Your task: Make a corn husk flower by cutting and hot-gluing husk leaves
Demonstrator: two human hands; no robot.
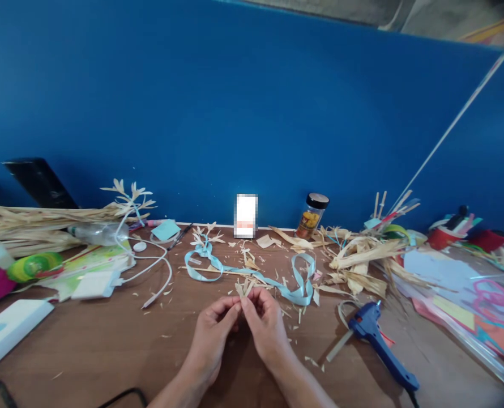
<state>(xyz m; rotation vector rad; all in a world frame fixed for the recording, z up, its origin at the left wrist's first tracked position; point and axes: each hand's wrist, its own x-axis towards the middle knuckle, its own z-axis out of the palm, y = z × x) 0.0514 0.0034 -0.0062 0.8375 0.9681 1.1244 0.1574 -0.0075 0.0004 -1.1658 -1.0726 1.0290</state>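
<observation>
My left hand (215,328) and my right hand (265,324) meet at the front middle of the table, fingertips pinched together. Between them they hold a small piece of pale dried husk (244,288), its cut tips pointing up and away from me. Just beyond lies a light blue ribbon (252,273), curled into loops at both ends. A small husk flower (206,235) rests at the ribbon's left loop. Husk scraps are scattered around my hands. The lower part of the held piece is hidden by my fingers.
A blue glue gun (381,343) lies at right, near a pile of dried husks (358,260). A black-lidded jar (312,215) stands by the blue partition (252,113). At left are a white charger (97,284) with its cable, a power strip (12,334) and a plastic bottle (101,233).
</observation>
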